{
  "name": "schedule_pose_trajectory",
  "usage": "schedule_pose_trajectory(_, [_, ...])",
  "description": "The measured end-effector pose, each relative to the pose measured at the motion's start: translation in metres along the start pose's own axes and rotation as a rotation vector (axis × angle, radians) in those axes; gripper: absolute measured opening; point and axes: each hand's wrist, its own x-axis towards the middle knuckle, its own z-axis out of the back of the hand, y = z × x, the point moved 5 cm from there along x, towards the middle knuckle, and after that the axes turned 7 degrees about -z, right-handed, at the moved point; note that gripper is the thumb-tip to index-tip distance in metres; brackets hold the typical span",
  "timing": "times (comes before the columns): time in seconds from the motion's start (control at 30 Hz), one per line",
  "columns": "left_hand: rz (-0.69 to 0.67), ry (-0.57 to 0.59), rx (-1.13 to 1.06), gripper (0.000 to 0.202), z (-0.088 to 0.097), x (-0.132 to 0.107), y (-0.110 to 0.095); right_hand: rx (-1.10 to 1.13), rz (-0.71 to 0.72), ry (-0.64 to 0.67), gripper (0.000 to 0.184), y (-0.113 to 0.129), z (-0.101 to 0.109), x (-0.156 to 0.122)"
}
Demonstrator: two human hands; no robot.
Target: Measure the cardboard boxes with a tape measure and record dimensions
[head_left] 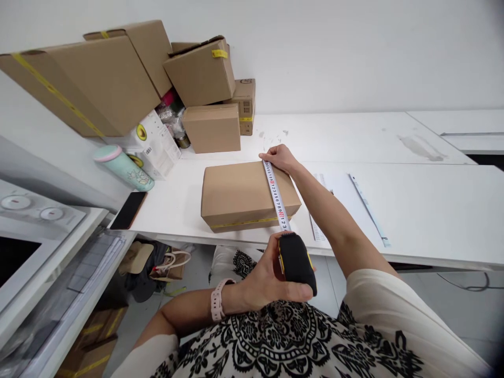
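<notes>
A closed brown cardboard box [236,191] lies on the white table near its front edge, with yellow tape along its front side. My left hand [262,278] is wrapped round the black case of a tape measure [296,262], held in front of the table edge. The silver blade [276,197] runs out from the case across the box top, near its right end. At the far edge of the box, my right hand [280,157] pinches the blade's end between thumb and fingers; the very tip is hidden.
Several cardboard boxes [212,128] are stacked at the back left. A mint tumbler [126,168] leans against a white carton [159,149], and a phone [129,210] lies by the table's left corner. Papers [350,210] and a thin strip [368,210] lie right of the box.
</notes>
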Motion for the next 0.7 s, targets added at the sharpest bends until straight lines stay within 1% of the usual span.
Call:
schedule_pose_trajectory(0.1, [0.011, 0.021, 0.013, 0.090, 0.001, -0.001, 0.003, -0.012, 0.011, -0.002, 0.041, 0.000, 0.001, 0.000])
schedule_pose_trajectory(0.27, [0.013, 0.006, 0.019, 0.090, 0.002, -0.001, 0.007, -0.011, 0.014, 0.014, 0.042, -0.004, -0.002, 0.002])
schedule_pose_trajectory(0.37, [0.006, 0.002, 0.030, 0.090, 0.003, 0.000, 0.005, -0.029, 0.029, 0.015, 0.042, -0.003, -0.004, 0.005])
schedule_pose_trajectory(0.43, [0.002, 0.031, 0.045, 0.087, 0.007, -0.002, 0.000, 0.013, 0.060, -0.029, 0.042, -0.002, 0.002, 0.004])
schedule_pose_trajectory(0.47, [-0.017, 0.058, 0.058, 0.087, 0.009, -0.004, -0.005, 0.074, 0.073, -0.074, 0.042, -0.002, 0.008, 0.002])
schedule_pose_trajectory(0.5, [-0.055, 0.089, 0.076, 0.089, 0.013, -0.009, -0.012, 0.160, 0.080, -0.134, 0.043, -0.005, 0.018, -0.002])
schedule_pose_trajectory(0.53, [-0.125, 0.114, 0.102, 0.091, 0.018, -0.014, -0.021, 0.260, 0.073, -0.203, 0.046, -0.011, 0.029, -0.009])
schedule_pose_trajectory(0.57, [-0.225, 0.121, 0.143, 0.094, 0.025, -0.022, -0.032, 0.362, 0.057, -0.272, 0.049, -0.019, 0.041, -0.019])
schedule_pose_trajectory(0.6, [-0.351, 0.104, 0.214, 0.097, 0.034, -0.031, -0.045, 0.442, 0.032, -0.335, 0.051, -0.031, 0.052, -0.033])
schedule_pose_trajectory(0.63, [-0.493, 0.054, 0.315, 0.097, 0.044, -0.043, -0.058, 0.492, -0.004, -0.381, 0.053, -0.045, 0.060, -0.048])
schedule_pose_trajectory(0.67, [-0.628, -0.031, 0.435, 0.097, 0.056, -0.056, -0.070, 0.511, -0.034, -0.405, 0.050, -0.060, 0.065, -0.066])
schedule_pose_trajectory(0.7, [-0.742, -0.145, 0.559, 0.095, 0.070, -0.069, -0.081, 0.509, -0.071, -0.415, 0.044, -0.076, 0.067, -0.085])
